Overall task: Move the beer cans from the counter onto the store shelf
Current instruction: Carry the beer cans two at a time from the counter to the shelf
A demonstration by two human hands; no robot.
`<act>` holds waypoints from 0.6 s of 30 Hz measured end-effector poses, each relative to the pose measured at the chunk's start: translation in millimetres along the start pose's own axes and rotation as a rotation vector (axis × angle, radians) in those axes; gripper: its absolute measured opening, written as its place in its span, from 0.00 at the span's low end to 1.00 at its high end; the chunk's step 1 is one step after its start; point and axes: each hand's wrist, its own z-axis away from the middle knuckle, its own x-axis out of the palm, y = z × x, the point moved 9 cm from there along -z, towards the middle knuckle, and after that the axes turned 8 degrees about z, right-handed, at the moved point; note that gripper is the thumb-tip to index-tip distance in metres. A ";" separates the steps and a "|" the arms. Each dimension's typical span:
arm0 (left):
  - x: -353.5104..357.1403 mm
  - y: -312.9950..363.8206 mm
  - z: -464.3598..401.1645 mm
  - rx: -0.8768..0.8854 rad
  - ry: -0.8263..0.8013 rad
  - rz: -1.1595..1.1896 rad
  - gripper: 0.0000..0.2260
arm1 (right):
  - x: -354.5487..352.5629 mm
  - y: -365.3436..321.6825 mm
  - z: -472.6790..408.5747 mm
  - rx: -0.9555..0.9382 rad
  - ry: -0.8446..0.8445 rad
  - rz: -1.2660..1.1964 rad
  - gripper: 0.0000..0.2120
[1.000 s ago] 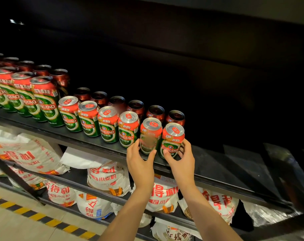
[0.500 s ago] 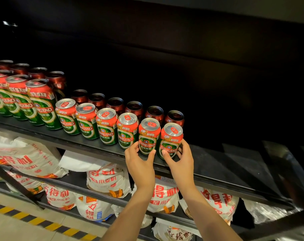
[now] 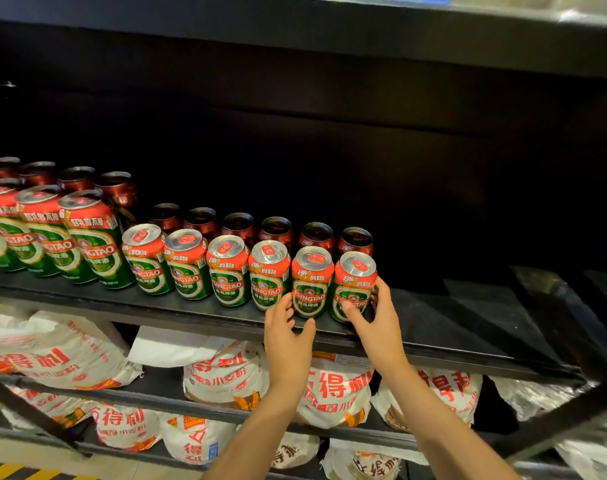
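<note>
Two bare hands meet the right end of the front row of upright Tsingtao beer cans on the store shelf (image 3: 433, 344): the right hand (image 3: 376, 318) curls around the last can (image 3: 354, 287), while the left hand (image 3: 286, 336), fingers loosely spread, touches its neighbour (image 3: 310, 282). Bare shelf lies to the right; flour sacks (image 3: 226, 375) fill the shelf below.

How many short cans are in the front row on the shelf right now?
6, side by side along the shelf edge: at. Darker cans stand behind; some may be hidden.
</note>
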 end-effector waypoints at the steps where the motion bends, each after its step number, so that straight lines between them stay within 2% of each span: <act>1: -2.5 -1.3 -0.8 -0.039 -0.068 0.017 0.25 | -3.7 1.5 4.0 0.020 0.033 0.012 0.28; 3: -11.4 -1.2 -0.3 -0.107 -0.206 -0.001 0.23 | -15.2 5.7 19.5 0.087 0.127 0.063 0.24; 6: -35.1 6.7 6.8 -0.126 -0.398 -0.077 0.14 | -31.7 2.8 64.0 0.160 0.252 0.126 0.15; 9: -66.6 15.4 12.0 -0.111 -0.496 -0.077 0.09 | -36.2 -8.7 113.1 0.198 0.277 0.108 0.07; 14: -94.1 16.1 43.4 -0.078 -0.728 -0.216 0.09 | -27.5 -9.8 210.5 0.329 0.259 0.112 0.08; 17: -97.3 10.3 69.4 -0.095 -0.856 -0.238 0.08 | -28.7 -6.6 275.5 0.420 0.364 0.094 0.09; 18: -90.2 6.3 90.1 -0.108 -0.936 -0.250 0.08 | -36.7 -7.0 313.5 0.476 0.448 0.068 0.09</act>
